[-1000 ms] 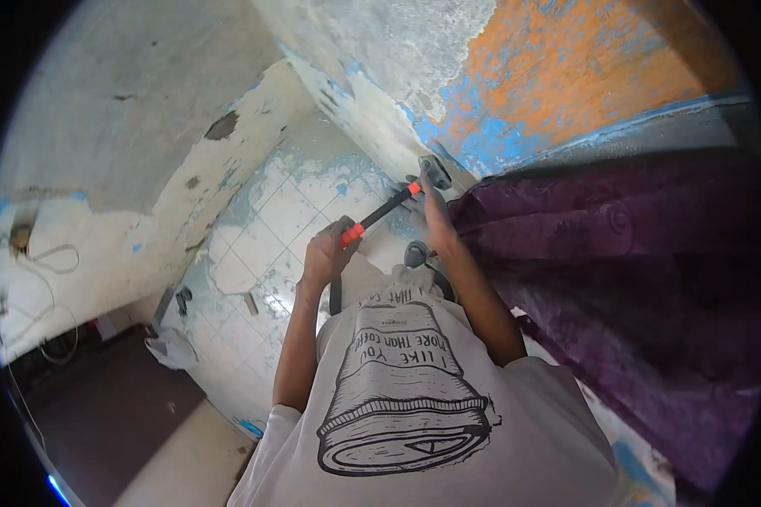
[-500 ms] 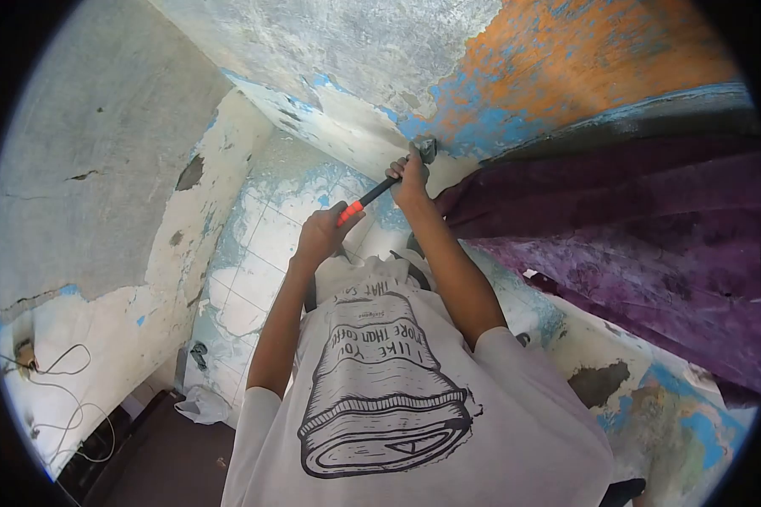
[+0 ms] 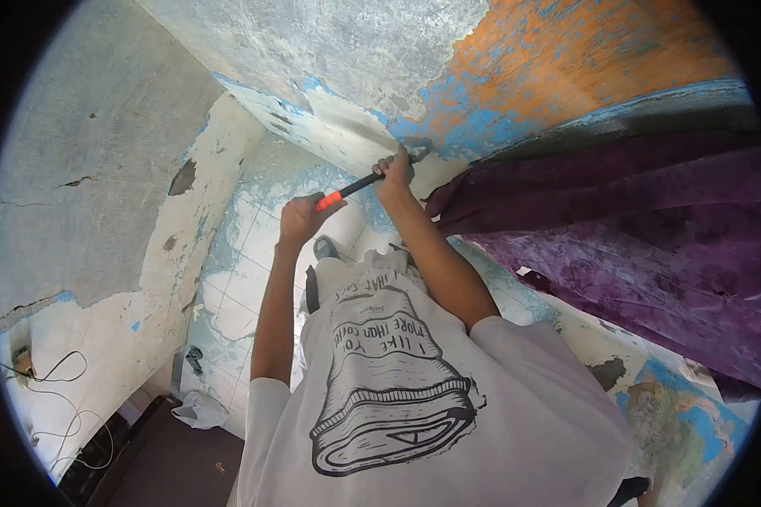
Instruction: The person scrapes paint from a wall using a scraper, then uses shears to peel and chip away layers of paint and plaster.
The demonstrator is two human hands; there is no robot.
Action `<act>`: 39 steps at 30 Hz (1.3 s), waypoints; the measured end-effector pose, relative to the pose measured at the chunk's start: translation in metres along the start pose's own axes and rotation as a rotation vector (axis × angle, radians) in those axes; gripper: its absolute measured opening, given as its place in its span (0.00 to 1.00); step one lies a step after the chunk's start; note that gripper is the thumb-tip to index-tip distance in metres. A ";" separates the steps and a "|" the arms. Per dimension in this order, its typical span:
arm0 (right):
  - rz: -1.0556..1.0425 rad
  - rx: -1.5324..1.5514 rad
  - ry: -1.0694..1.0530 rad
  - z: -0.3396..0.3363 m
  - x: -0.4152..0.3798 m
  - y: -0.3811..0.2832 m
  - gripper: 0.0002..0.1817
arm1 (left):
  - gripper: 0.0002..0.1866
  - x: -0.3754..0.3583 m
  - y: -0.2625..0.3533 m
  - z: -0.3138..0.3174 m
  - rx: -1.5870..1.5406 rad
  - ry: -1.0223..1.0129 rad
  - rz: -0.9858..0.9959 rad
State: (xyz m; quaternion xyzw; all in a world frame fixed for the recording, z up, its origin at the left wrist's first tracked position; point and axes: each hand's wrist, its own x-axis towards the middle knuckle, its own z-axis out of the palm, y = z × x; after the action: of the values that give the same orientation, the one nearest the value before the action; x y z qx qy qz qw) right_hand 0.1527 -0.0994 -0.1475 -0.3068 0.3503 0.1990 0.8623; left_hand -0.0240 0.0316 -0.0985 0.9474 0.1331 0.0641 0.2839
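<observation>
A long-handled scraper (image 3: 360, 185) with a black shaft and an orange-red band slants up to the right. My left hand (image 3: 303, 220) is closed round the lower end of its handle, by the orange-red band. Higher up, my right hand (image 3: 393, 177) grips the shaft close to the tool's grey head (image 3: 418, 149), with the thumb pointing along it. The head is at the lower part of the wall (image 3: 457, 110), where blue and orange paint is patchy; it is slightly blurred, and my right hand partly covers it.
A purple cloth (image 3: 583, 203) hangs at the right. White floor tiles (image 3: 245, 228) carry pale dust and flakes. At lower left are loose cables (image 3: 76, 414), a white plastic bag (image 3: 199, 410) and a dark brown surface (image 3: 173, 456). The left wall (image 3: 101, 169) has cracks and peeling paint.
Both hands and the scraper have shifted a little to the left in view, my left hand also slightly up. The grip is the same. A foot shows more plainly below my left hand.
</observation>
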 end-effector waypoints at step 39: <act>0.076 0.039 -0.013 0.034 -0.006 0.000 0.20 | 0.30 0.042 -0.010 -0.035 0.214 -0.183 -0.151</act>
State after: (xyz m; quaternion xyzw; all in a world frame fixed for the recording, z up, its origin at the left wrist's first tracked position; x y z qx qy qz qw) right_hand 0.1646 -0.0774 -0.1237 -0.2752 0.3600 0.2270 0.8620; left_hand 0.0069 0.0697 -0.0727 0.9615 0.1834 -0.0584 0.1961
